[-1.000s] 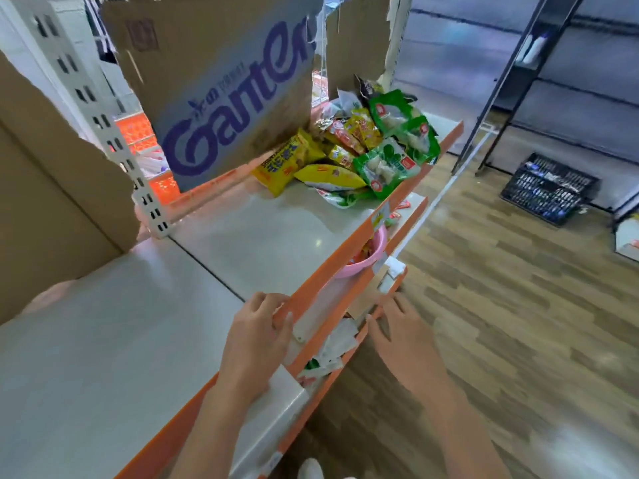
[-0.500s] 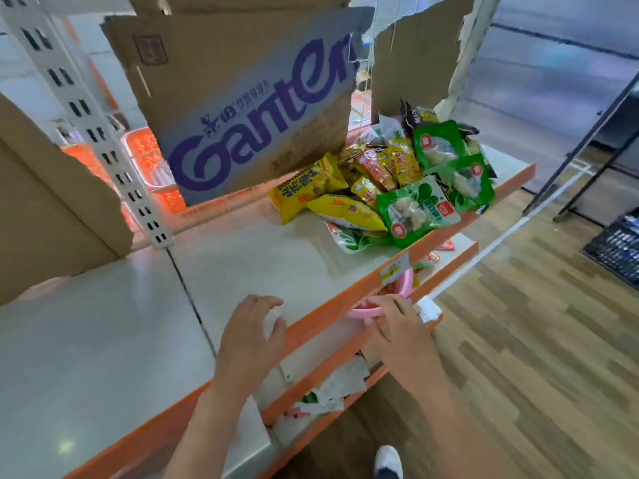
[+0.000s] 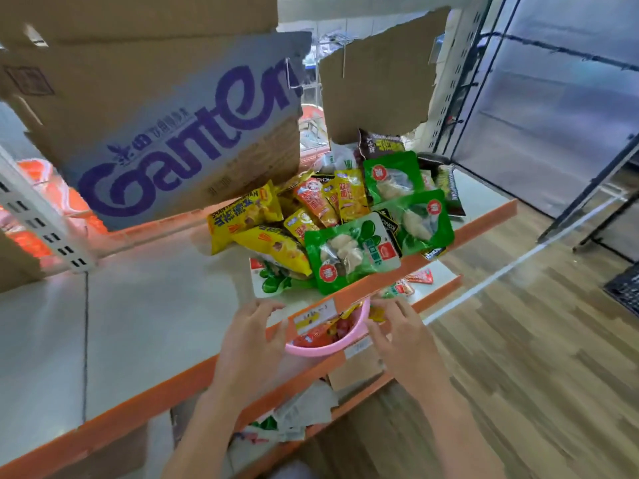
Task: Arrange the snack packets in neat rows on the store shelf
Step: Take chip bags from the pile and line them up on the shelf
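While the snack packets lie heaped at the frame's centre on the shelf, my left hand and right hand hover loosely spread, holding nothing. They look light, crinkly and slippery; I'd pinch the sealed edges.

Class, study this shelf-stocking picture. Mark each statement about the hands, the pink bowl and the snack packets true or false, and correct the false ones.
1. The snack packets lie in a loose heap on the top shelf. True.
2. The pink bowl sits on the top shelf. False: it is on the shelf below.
3. Both hands are near the bowl, left hand and right hand on either side. True.
4. The bowl is empty. False: it holds small packets.
5. The cardboard box reads "Ganten". True.
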`<act>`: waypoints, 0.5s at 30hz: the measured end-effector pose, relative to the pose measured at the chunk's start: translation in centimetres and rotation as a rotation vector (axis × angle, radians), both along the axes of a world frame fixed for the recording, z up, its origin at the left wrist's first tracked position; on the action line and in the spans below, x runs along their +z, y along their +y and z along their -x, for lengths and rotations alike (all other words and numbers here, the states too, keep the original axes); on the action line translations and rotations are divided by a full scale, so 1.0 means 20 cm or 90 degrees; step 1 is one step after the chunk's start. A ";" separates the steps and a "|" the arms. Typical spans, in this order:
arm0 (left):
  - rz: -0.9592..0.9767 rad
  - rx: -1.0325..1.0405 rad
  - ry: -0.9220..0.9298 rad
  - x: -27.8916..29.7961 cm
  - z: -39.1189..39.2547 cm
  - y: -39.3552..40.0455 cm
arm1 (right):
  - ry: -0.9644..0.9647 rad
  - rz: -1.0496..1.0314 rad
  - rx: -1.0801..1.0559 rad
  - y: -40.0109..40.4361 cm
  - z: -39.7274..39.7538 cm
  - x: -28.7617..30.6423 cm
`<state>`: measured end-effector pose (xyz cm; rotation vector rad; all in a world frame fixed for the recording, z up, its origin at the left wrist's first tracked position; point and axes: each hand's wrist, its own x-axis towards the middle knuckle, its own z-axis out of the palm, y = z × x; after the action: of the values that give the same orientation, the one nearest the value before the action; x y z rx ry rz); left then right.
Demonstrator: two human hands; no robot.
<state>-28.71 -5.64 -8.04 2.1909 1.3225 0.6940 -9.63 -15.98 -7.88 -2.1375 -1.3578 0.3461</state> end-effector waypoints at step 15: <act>-0.088 -0.048 -0.034 0.07 -0.54 0.47 | -0.008 -0.023 -0.031 0.43 -0.51 0.06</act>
<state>-17.86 3.83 -6.64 2.3011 1.1905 0.8307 0.47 -7.31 -6.66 -2.1416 -1.3070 0.2876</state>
